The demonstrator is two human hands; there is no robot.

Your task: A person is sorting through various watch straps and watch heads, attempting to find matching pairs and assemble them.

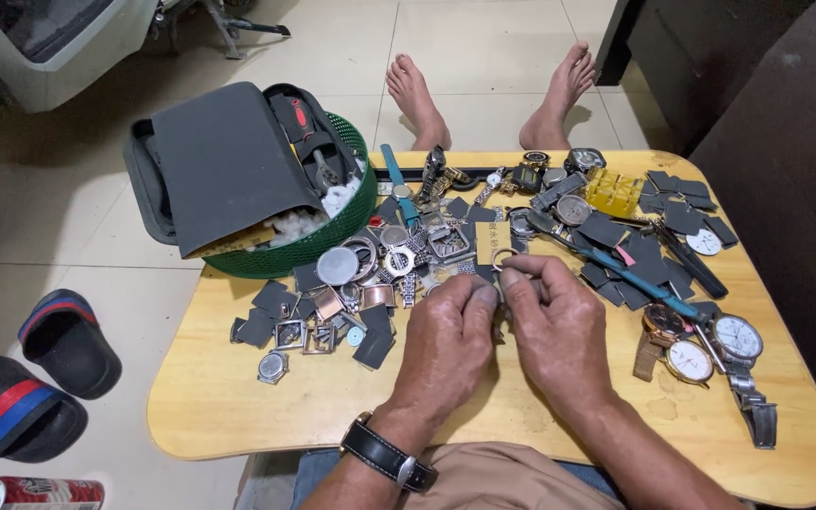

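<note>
Head view: your left hand, with a black wristwatch on its wrist, and your right hand meet near the middle of the wooden table; both are clenched, fingertips pinching a small metal ring between them, just above the knuckles. What else the fingers cover, you cannot tell. Just beyond the ring lies a small tan card. Toward the table's far left corner stands a green basket, a dark grey case leaning out of it. Between basket and hands spreads a heap of watch cases and parts. Toward the right edge lie three strapped watches and a blue-handled tool; dark square pads sit near the far right corner, a yellow plastic holder beside them. On the floor left of the table rest two sandals and a can. Your bare feet show beyond the far edge.
</note>
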